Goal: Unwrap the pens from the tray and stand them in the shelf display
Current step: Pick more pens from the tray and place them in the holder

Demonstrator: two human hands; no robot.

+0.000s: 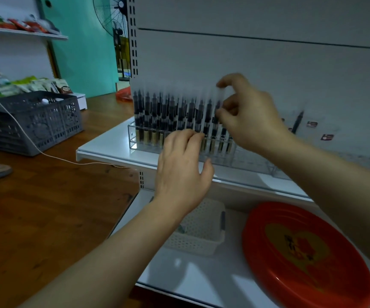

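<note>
An upright pen is pinched by the right hand at the right end of the filled rows, its long axis vertical, directly above the clear display rack on the upper shelf. The nearer left hand is laid with relaxed fingers on the rack's front pens; whether one is gripped cannot be told. Slots further right appear unfilled. On the lower shelf, a red tray appears bare of pens, beside a white basket.

pens stand in the display rack on the upper shelf; tray right of basket on the shelf below.
</note>
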